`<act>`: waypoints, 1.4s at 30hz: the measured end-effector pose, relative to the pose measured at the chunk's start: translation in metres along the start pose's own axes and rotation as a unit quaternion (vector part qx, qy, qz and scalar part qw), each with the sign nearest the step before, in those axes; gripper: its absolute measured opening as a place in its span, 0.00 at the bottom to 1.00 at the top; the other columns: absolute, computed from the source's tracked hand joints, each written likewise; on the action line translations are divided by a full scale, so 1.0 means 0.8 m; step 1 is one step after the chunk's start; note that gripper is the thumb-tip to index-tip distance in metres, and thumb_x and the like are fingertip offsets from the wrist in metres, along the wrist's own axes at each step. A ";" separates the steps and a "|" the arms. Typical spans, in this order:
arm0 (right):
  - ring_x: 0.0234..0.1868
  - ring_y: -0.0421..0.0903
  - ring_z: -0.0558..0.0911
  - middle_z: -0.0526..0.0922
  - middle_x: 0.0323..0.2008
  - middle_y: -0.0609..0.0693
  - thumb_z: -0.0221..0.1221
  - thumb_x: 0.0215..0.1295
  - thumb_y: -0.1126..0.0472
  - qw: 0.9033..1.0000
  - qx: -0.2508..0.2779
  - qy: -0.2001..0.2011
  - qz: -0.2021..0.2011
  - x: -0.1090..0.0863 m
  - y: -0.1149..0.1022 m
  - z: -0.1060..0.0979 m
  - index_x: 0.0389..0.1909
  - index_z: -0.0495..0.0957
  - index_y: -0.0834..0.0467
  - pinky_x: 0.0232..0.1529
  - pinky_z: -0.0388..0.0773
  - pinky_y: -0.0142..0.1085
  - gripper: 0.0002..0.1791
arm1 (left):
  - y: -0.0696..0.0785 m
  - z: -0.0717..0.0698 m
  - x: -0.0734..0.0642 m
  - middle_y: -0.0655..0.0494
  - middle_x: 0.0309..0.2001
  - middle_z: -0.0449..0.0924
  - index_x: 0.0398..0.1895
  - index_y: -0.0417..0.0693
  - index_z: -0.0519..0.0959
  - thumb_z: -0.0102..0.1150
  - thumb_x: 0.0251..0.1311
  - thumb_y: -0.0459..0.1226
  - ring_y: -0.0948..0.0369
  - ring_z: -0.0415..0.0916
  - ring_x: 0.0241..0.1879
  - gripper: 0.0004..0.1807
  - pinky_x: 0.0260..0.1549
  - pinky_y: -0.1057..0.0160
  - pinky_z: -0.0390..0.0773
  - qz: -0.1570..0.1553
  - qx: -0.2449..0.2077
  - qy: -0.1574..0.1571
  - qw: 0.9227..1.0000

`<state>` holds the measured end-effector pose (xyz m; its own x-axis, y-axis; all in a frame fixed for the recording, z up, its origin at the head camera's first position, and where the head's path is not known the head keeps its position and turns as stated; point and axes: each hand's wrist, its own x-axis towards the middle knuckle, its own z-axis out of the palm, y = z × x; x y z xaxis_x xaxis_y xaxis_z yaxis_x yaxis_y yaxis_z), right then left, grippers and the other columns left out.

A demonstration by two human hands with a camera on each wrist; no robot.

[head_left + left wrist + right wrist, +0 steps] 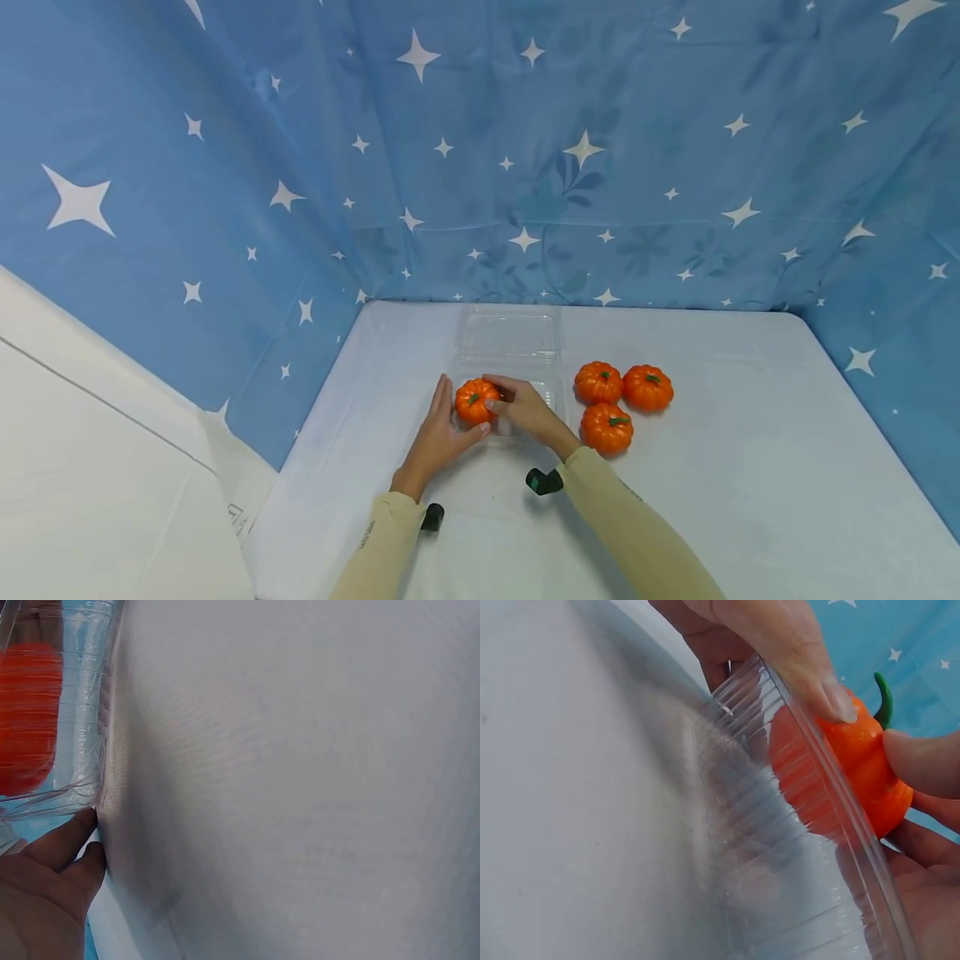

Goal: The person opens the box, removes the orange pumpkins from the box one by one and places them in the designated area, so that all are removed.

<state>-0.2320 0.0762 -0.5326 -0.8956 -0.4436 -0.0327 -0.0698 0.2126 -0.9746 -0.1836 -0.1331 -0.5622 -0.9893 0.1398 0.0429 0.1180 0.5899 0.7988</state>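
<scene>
An orange toy pumpkin (474,402) with a green stem sits at the left side of a clear plastic clamshell container (555,396), whose lid (510,331) lies folded back. My right hand (528,410) pinches the pumpkin between thumb and fingers; in the right wrist view its thumb (922,765) presses beside the stem. Along the container's left side, my left hand (442,437) lies with straight fingers and its thumb spread across the front corner. The left wrist view shows left-hand fingers (71,840) touching the container's corner, with the pumpkin (30,720) seen through the ribbed wall.
To the right of the container, several more orange pumpkins (606,429) stand close together on the white table (750,467). A blue star-patterned curtain (480,167) hangs behind and around the table. Dark devices (543,481) are strapped near both wrists.
</scene>
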 end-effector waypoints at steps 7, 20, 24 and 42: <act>0.70 0.61 0.77 0.77 0.71 0.62 0.63 0.76 0.66 0.999 0.001 0.038 -0.019 -0.004 -0.002 0.000 0.75 0.73 0.66 0.70 0.74 0.53 0.29 | 0.002 0.001 0.000 0.46 0.88 0.32 0.88 0.39 0.41 0.71 0.64 0.62 0.41 0.54 0.81 0.66 0.75 0.40 0.60 0.005 0.001 0.001 1.000; 0.69 0.59 0.79 0.81 0.68 0.58 0.68 0.74 0.60 0.996 0.018 0.086 -0.010 -0.021 -0.004 -0.010 0.70 0.79 0.62 0.69 0.75 0.53 0.27 | -0.002 0.003 -0.001 0.47 0.88 0.32 0.88 0.38 0.40 0.71 0.64 0.62 0.40 0.65 0.76 0.67 0.73 0.43 0.67 0.016 -0.010 -0.002 1.000; 0.68 0.59 0.79 0.81 0.67 0.58 0.69 0.73 0.58 0.996 0.020 0.085 -0.017 -0.028 -0.007 -0.018 0.70 0.79 0.62 0.70 0.75 0.54 0.27 | -0.002 0.003 -0.002 0.48 0.88 0.32 0.88 0.40 0.40 0.72 0.63 0.62 0.40 0.67 0.74 0.67 0.73 0.42 0.66 0.013 -0.003 0.000 1.000; 0.71 0.58 0.77 0.80 0.68 0.56 0.70 0.73 0.57 0.993 -0.005 0.119 -0.003 -0.055 -0.010 -0.056 0.71 0.78 0.59 0.71 0.73 0.53 0.28 | 0.003 0.001 -0.005 0.49 0.88 0.32 0.89 0.42 0.39 0.73 0.63 0.61 0.41 0.68 0.75 0.67 0.74 0.39 0.63 -0.003 0.004 0.003 1.000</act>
<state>-0.2115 0.1329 -0.5137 -0.9735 -0.2269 0.0276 -0.0789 0.2199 -0.9723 -0.1797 -0.1320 -0.5608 -0.9903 0.1322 0.0424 0.1138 0.5975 0.7938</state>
